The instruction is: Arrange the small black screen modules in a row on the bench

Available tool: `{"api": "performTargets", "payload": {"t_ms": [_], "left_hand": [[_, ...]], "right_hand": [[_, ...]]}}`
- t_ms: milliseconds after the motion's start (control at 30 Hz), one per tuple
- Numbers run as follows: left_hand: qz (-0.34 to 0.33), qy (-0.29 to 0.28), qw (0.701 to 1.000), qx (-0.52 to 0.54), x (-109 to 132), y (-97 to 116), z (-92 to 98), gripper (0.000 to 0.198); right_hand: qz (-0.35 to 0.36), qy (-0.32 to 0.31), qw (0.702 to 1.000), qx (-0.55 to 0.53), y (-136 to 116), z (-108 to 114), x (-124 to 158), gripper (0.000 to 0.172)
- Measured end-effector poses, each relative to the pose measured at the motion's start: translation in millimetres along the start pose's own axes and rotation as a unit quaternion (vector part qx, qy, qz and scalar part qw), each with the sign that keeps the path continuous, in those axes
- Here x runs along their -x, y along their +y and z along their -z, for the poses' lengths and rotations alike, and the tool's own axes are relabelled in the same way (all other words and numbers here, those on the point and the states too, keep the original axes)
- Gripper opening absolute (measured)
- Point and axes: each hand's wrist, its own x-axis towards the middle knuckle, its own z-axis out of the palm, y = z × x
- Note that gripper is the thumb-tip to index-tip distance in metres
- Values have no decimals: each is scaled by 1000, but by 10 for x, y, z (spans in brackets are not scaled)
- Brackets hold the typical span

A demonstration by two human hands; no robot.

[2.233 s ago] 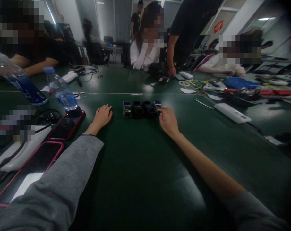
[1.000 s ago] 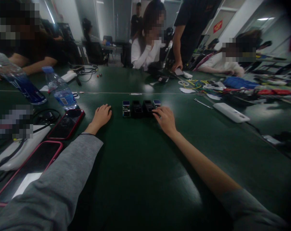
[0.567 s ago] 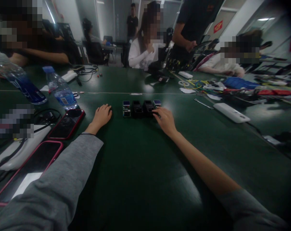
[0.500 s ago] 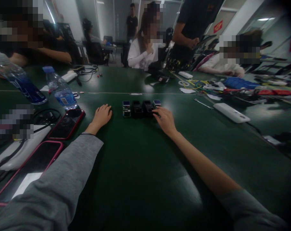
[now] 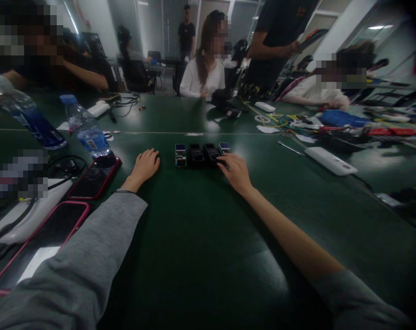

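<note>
Right hand (image 5: 237, 172) shifted leftward, touching nearer black device (image 5: 210, 151).

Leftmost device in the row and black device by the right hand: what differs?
The leftmost device shows bare circuitry and a bluish screen; the black device looks encased. The leftmost device sits square; the black device is slightly turned. The leftmost device is untouched; the black device has the right hand at its near corner. Both lie on the green table.
</note>
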Motion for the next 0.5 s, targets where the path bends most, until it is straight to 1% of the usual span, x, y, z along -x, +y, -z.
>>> {"api": "performTargets", "payload": {"t_ms": [300,367,500], "left_hand": [[-1,1,1000,4,1,-4,4,51],[-1,-1,1000,6,-4,-9,0,51],[0,-3,1000,8,-8,-19,-2,51]], "right_hand": [[-1,-4,1000,-1,-24,18,-6,32],[-36,17,999,2,-22,35,-13,34],[-133,86,987,16,60,23,-16,42]]}}
